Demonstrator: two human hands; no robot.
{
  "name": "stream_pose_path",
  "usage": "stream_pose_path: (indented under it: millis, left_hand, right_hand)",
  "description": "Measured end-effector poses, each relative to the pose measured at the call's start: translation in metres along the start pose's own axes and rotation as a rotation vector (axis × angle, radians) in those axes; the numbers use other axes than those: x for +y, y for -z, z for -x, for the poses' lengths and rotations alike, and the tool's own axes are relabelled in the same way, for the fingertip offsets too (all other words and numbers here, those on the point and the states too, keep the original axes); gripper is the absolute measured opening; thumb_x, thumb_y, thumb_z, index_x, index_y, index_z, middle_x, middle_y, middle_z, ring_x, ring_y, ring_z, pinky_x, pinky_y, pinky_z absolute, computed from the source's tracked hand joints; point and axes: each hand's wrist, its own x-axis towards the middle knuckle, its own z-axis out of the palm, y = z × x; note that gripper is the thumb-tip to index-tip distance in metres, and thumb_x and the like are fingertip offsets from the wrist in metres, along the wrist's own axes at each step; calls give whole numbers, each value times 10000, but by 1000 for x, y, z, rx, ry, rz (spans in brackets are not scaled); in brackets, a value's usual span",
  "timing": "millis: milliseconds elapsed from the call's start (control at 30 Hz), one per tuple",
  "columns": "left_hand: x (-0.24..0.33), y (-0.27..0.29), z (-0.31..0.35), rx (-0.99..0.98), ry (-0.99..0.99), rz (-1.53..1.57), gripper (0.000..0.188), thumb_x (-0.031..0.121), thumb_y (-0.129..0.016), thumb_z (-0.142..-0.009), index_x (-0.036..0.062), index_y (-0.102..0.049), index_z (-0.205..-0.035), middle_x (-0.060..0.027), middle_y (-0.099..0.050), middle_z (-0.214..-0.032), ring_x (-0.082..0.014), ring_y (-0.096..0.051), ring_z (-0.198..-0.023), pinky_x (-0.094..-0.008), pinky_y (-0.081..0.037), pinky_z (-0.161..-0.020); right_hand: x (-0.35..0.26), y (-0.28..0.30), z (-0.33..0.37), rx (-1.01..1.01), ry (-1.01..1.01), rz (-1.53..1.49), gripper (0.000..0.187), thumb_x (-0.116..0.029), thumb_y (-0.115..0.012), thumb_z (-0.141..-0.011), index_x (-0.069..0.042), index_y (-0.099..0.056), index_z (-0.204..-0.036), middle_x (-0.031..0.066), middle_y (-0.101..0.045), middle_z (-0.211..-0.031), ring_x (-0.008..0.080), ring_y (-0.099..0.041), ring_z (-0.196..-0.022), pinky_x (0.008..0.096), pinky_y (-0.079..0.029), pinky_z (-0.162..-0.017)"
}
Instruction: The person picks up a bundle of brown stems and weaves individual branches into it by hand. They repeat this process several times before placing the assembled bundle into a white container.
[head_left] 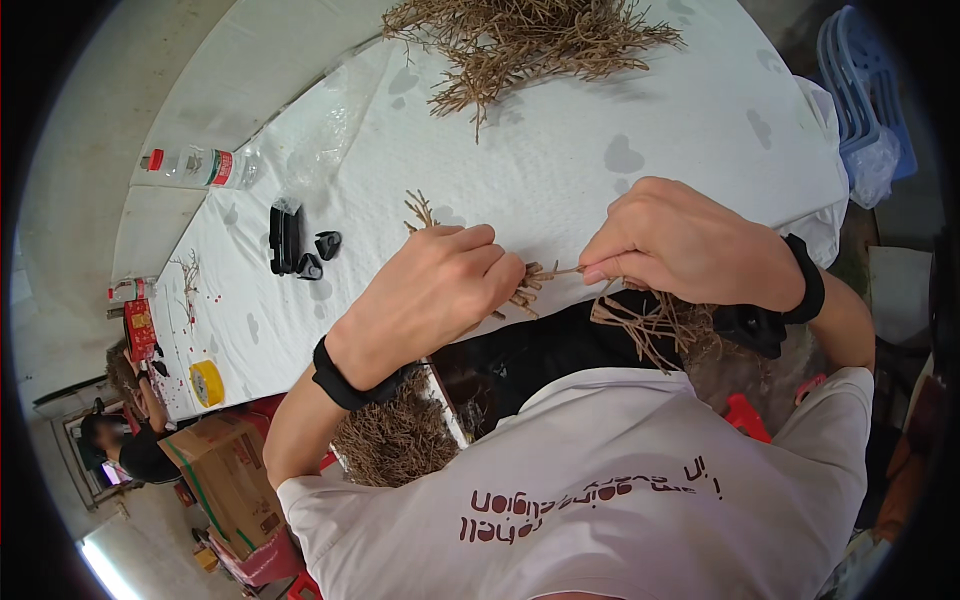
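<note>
Left hand [440,280] grasping twigs [524,292], right hand [680,240] pinching stem [567,271], near table edge [562,298], bare cloth [540,190] beyond

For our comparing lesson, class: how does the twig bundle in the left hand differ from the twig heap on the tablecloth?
The twig bundle is small; the twig heap is far larger. The bundle is held in the left hand, while the heap lies on the white heart-patterned tablecloth. The hand hides the bundle's middle, whereas the picture's upper edge cuts off part of the heap. Both are thin, brown, branching twigs.
</note>
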Motion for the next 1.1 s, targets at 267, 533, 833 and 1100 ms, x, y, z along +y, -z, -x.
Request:
stream_pose_path:
  millis: [267, 533, 833, 1100]
  left_hand:
    - [-46, 34, 49, 64, 765, 98, 113, 57, -720, -950, -39, -680, -907, -153, -592, -715, -303, -559, -603, -388, -444, -590]
    - [-37, -14, 29, 381, 627, 852, 182, 149, -642, -1041, -19, -664, -974, -41, -627, -859, -79, -473, -698, -265, -389, -627]
    - [-41, -43, -11, 704, 495, 1101, 249, 142, -579, -1079, -50, -703, -981, -129, -767, -946, -183, -743, -936, -309, -565, -839]
    - [-29, -47, -30, 727, 543, 1186, 252, 157, -880, -866, 2, -686, -908, 15, -616, -679, -58, -555, -582, -245, -470, -555]
  right_hand:
    - [1, 57, 15, 31, -489, -205, 173, -119, -698, -983, 35, -741, -1048, 74, -734, -832, 179, -669, -662, 304, -505, -633]
    - [27, 34, -2, 145, -265, -709, 233, -150, -678, -1018, 32, -716, -1159, 50, -735, -904, 82, -688, -809, 221, -501, -676]
    - [30, 19, -8, 153, -318, -856, 357, -111, -741, -967, 12, -575, -1258, 93, -708, -1071, 107, -697, -943, 223, -535, -815]
    - [33, -2, -19, 321, -265, -791, 271, -113, -811, -931, -16, -597, -1065, 15, -677, -870, 48, -614, -787, 209, -495, -706]
